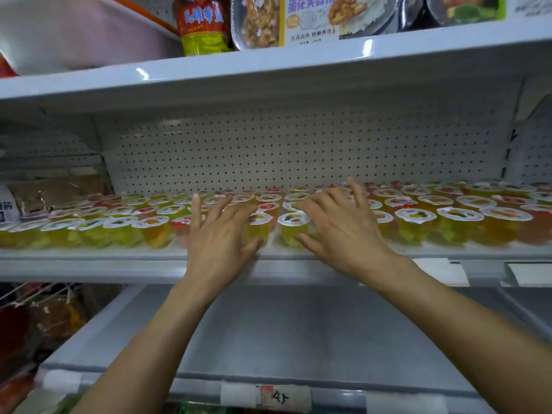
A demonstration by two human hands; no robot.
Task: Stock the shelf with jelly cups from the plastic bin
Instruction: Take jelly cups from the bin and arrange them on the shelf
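Several rows of clear jelly cups [460,224] with fruit pieces and white-rimmed lids fill the middle shelf [89,258] from left to right. My left hand [221,237] reaches over the front row at the centre, its fingers spread and straight above the cups. To its right, my right hand [343,225] does the same, fingers splayed over cups further back. One yellow cup [291,228] stands between the two hands. Neither hand holds a cup. The plastic bin is not in view.
Packaged foods [310,19] and a red-labelled bottle [201,25] stand on the shelf above, with a pink tub [74,34] at the upper left. Below lies a bare grey shelf [298,333] with a price tag [277,397]. Bagged goods [35,318] hang at the lower left.
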